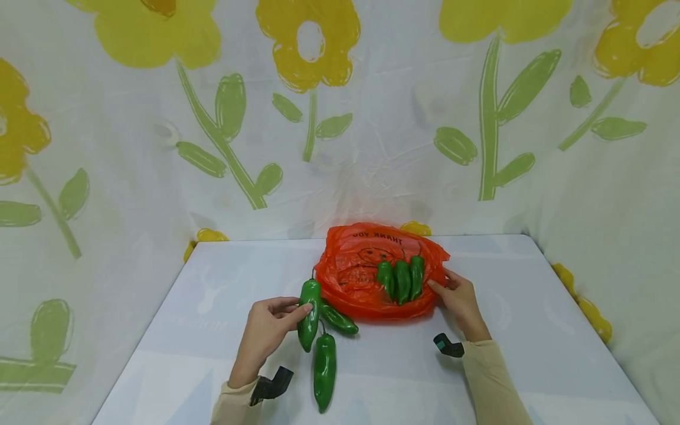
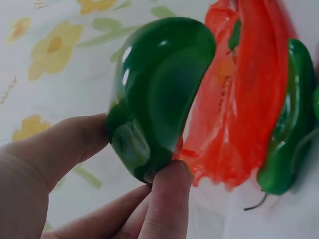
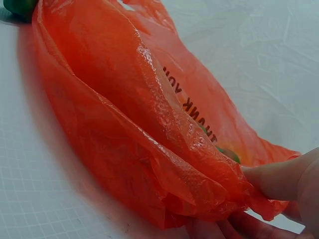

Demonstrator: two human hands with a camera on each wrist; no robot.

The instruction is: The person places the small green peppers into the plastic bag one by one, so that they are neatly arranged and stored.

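- Green chili pepper (image 1: 310,327), glossy, pinched mid-body by the left hand (image 1: 271,327): thumb on top, fingers behind, spread only as far as the pepper's width. Stem points to the far edge of the table (image 1: 393,366), tip to the near edge. Looks lifted; can't tell if the tip touches down.
- Handling, my guess: light, firm, slick skin. Smooth taper could slide, so take the thick middle; skip the thin stem, likely easy to snap.
- Red plastic bag (image 1: 353,283), at the middle of the far edge, "THANK YOU" print reading mirrored. Thin, crinkly film: judged very light, floppy, easy to stretch or tear. Best held at the rim, bunched between thumb and fingers.
- Right hand (image 1: 462,298) does that: thumb and fingers nearly together on the bag's rim, on the side toward the table's right edge. Just a fold of film in the pinch; some fingers tuck under, partly hidden.
- Three peppers (image 1: 402,282) side by side in the bag's right half; right wrist view mostly hides them behind film.
- Second loose pepper (image 1: 340,320) lies just beside the bag, on its near side, partly behind the held one.
- Third loose pepper (image 1: 324,372) lies closer to the near edge, stem toward the far edge, untouched.
- Flower-print curtain (image 1: 382,130) behind the far edge.
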